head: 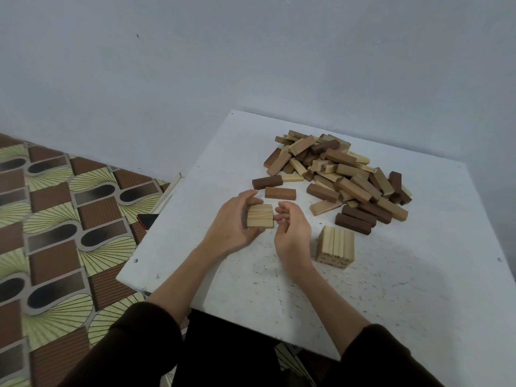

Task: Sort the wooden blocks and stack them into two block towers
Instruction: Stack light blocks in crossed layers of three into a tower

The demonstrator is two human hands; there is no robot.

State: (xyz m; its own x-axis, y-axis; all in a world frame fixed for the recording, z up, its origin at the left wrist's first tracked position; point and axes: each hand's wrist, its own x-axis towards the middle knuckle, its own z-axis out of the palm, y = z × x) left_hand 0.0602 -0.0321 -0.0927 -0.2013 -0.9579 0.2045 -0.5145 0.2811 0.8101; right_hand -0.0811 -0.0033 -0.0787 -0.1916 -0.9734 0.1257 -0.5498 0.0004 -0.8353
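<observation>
- On the white table (363, 289): a loose pile of wooden blocks (343, 174) toward the far side, light and dark pieces mixed, lying at all angles and overlapping.
- Just this side of the pile, apart from it: a dark brown block (267, 182) and a mid-brown block (280, 193), both flat, side by side with a small gap.
- Near the right forearm: a short light-wood tower (335, 247), top layer of three pale blocks laid side by side, more than one layer high; exact count of layers cannot be told.
- Left hand (233, 222) curled round a set of pale blocks (260, 215), fingers at the far edge, thumb at the near edge; blocks held side by side, at or just above the tabletop, cannot tell which.
- Right hand (291, 227) loosely curled, fingertips just beside the right end of the held set; contact cannot be told; nothing gripped.
- No containers; all blocks directly on the table or in the hand.
- Dark sleeves on both arms; patterned floor (55, 233) to the left; a dark phone-like object (146, 220) at the table's left edge.
</observation>
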